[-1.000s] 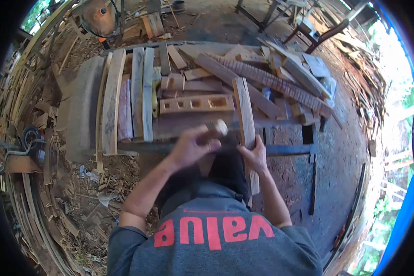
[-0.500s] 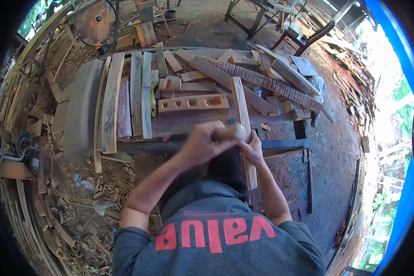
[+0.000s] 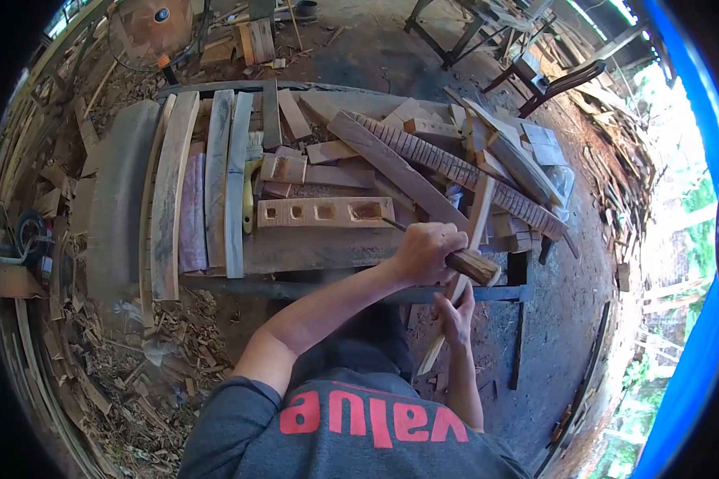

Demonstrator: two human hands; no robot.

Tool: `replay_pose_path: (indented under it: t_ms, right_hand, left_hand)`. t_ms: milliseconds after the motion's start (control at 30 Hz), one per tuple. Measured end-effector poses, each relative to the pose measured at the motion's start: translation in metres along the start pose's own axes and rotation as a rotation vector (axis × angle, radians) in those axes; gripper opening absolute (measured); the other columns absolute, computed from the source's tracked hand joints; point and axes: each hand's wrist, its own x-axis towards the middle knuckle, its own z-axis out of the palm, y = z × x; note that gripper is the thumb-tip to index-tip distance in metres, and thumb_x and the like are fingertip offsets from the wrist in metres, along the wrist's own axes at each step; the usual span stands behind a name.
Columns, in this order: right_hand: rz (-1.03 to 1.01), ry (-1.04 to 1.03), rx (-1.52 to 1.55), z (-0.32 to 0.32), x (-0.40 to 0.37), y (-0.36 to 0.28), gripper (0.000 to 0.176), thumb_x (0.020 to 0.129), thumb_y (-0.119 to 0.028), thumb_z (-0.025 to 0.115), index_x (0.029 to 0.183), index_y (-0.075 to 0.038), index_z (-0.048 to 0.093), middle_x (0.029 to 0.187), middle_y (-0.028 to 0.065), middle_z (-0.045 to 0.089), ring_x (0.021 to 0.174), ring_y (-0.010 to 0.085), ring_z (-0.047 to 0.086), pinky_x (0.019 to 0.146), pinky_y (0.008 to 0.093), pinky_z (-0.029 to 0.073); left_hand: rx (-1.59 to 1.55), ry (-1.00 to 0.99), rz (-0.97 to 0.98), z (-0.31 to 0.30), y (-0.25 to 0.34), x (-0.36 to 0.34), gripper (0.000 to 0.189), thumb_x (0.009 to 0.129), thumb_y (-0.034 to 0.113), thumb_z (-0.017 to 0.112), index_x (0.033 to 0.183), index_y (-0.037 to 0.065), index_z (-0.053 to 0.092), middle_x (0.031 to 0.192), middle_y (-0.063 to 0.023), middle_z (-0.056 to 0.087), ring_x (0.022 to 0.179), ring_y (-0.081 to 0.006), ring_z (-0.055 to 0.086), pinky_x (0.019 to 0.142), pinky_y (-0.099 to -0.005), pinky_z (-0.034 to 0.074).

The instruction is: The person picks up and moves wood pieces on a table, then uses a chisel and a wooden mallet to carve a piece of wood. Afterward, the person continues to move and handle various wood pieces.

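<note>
My left hand point(image 3: 428, 251) is wrapped round a chisel point(image 3: 476, 268) with a thick wooden handle. The handle's butt points right, and a thin dark blade sticks out on the hand's left side. The handle crosses in front of a narrow strip of wood point(image 3: 481, 211). Lower on that strip, my right hand point(image 3: 455, 317) grips it with the fingers closed. The strip slants, its upper end over the workbench and its lower end near my lap. Just left of the blade lies a wooden block point(image 3: 319, 213) with several square mortises.
Boards point(image 3: 176, 191) lie side by side on the bench's left, beside a green-handled brush point(image 3: 249, 188). Offcuts and a long notched piece point(image 3: 439, 165) cover the bench's right. A fan point(image 3: 148, 32) stands behind; shavings point(image 3: 176, 339) litter the floor.
My left hand has moved right with the chisel, whose butt now points down-right. The strip has swung from leaning left to leaning right at its top. My right hand is lower.
</note>
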Motion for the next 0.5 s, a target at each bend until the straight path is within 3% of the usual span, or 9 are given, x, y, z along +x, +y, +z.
replay_pose_path:
  t_ms: [233, 500]
  right_hand:
    - [-0.029, -0.009, 0.091, -0.001, -0.004, -0.033, 0.041, 0.076, -0.006, 0.071, 0.111, -0.004, 0.048, 0.078, 0.0014, 0.053, 0.058, 0.0084, 0.054, 0.052, 0.0211, 0.046]
    - [-0.043, 0.012, 0.069, 0.001, 0.000, -0.041, 0.043, 0.074, -0.011, 0.073, 0.110, -0.005, 0.049, 0.080, 0.0023, 0.053, 0.059, 0.0089, 0.055, 0.052, 0.0212, 0.047]
  left_hand:
    - [-0.002, 0.253, -0.187, 0.004, -0.011, 0.013, 0.031, 0.064, 0.016, 0.076, 0.086, 0.010, 0.055, 0.074, -0.0075, 0.051, 0.070, -0.0292, 0.056, 0.059, -0.0393, 0.044]
    - [0.019, 0.275, -0.243, 0.000, -0.015, 0.011, 0.033, 0.063, 0.016, 0.077, 0.086, 0.009, 0.054, 0.078, -0.0081, 0.054, 0.073, -0.0308, 0.056, 0.065, -0.0412, 0.044]
